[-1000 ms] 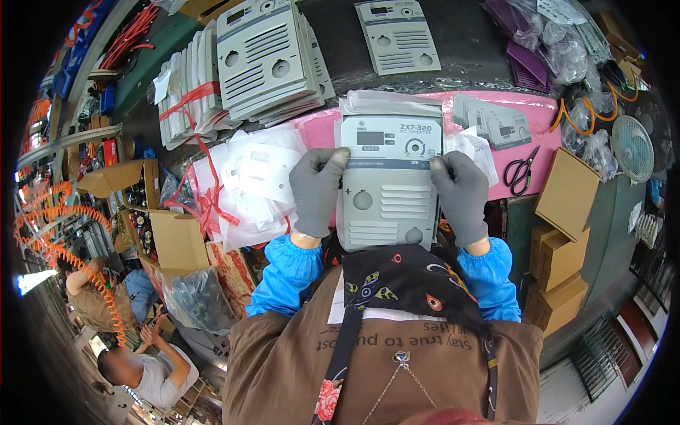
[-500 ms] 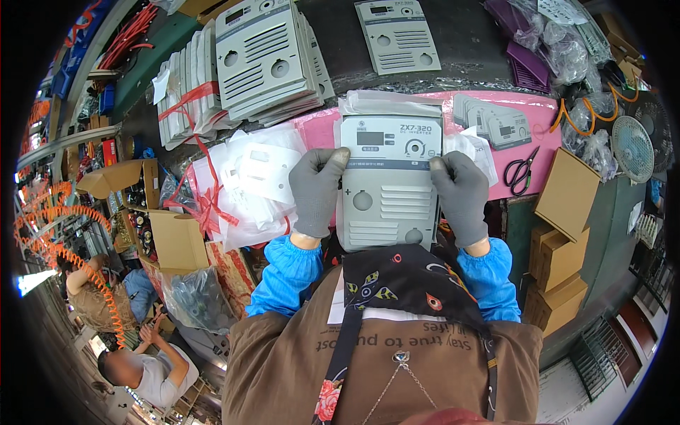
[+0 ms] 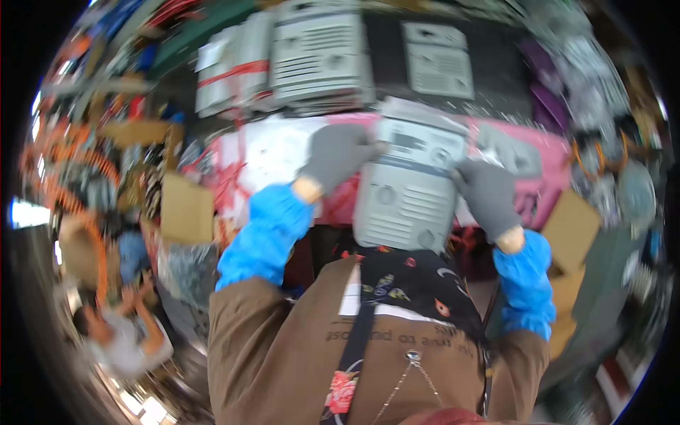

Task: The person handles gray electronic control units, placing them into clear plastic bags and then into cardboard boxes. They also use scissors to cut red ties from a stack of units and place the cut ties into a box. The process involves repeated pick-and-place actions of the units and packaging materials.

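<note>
A light grey metal front panel (image 3: 409, 190) with louvred slots, round holes and a darker stripe leans before my chest, its top tipped slightly right. My left hand (image 3: 338, 157), in a grey glove, is closed at the panel's upper left edge. On the opposite edge my right hand (image 3: 489, 193), gloved alike, is closed with the thumb on the panel's face. Fingers behind the panel are hidden, and motion smears the picture. Behind its top edge a pale wrapped layer shows. White sheets (image 3: 273, 150) lie on the pink sheet (image 3: 556, 164) to the left.
Beyond the pink sheet stand a stack of similar panels (image 3: 319, 60), a bundle tied with red strap (image 3: 234, 78) and a single panel (image 3: 439, 64). Cardboard boxes (image 3: 572, 230) sit at right, an open carton (image 3: 188, 212) at left. Another person (image 3: 124, 336) is at lower left.
The view has shifted, so the surroundings sit further right and lower. The panel has tilted with its top toward the right, and my elbows are spread wider. Both hands remain at its edges.
</note>
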